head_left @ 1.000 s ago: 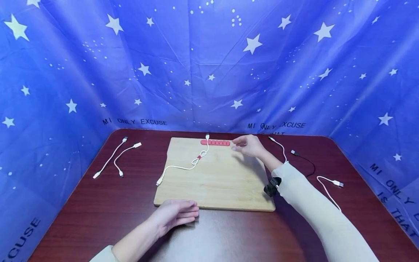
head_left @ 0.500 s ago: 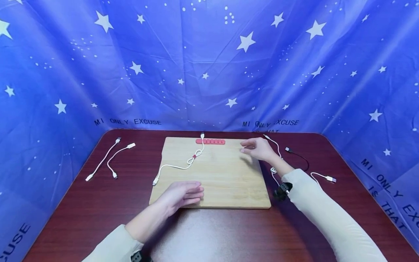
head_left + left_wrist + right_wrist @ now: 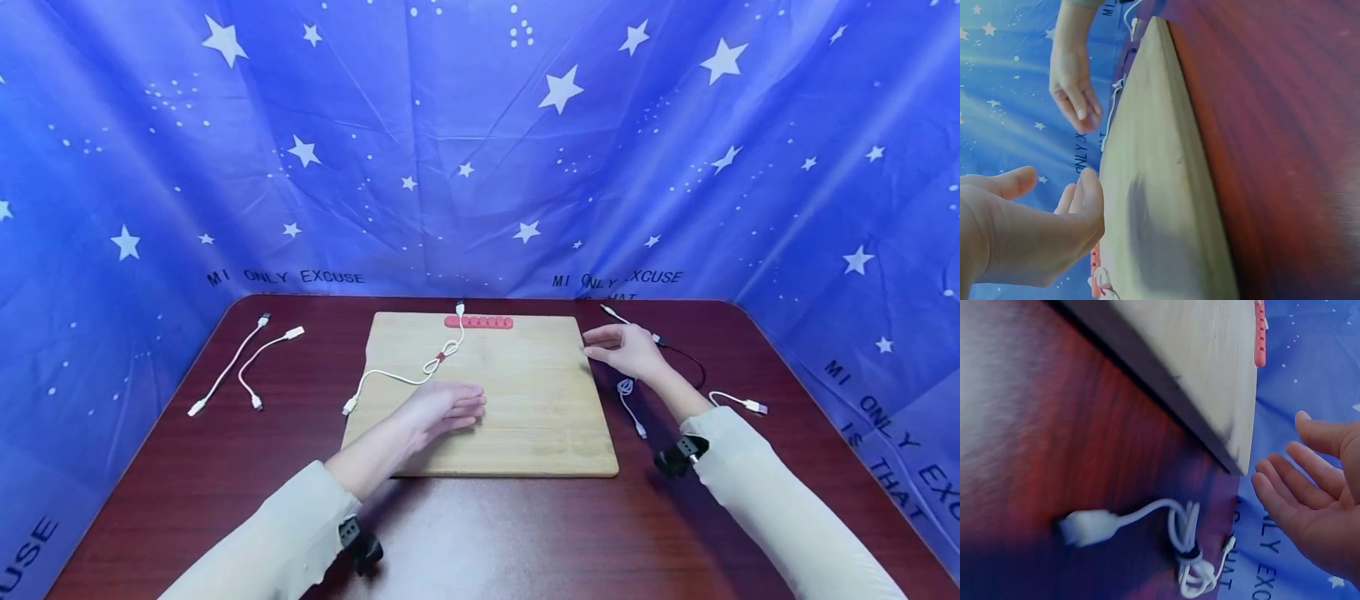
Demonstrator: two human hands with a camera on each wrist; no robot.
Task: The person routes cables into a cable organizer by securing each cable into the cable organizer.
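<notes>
Holds the left hand (image 3: 444,410) over the board (image 3: 540,417) with fingers loosely straight, near the white cable (image 3: 408,382) gathered in a red tie (image 3: 440,357) and lying from the board's left edge across the red strip (image 3: 483,322). Holds the right hand (image 3: 628,350) off the board's right side with fingers relaxed and thumb apart, near the coiled cable (image 3: 626,387) and black cable (image 3: 686,357) on the table (image 3: 480,533). Has two short cables (image 3: 228,367) at left, an outer cable (image 3: 754,406) at right and a starry curtain (image 3: 480,125) behind.
</notes>
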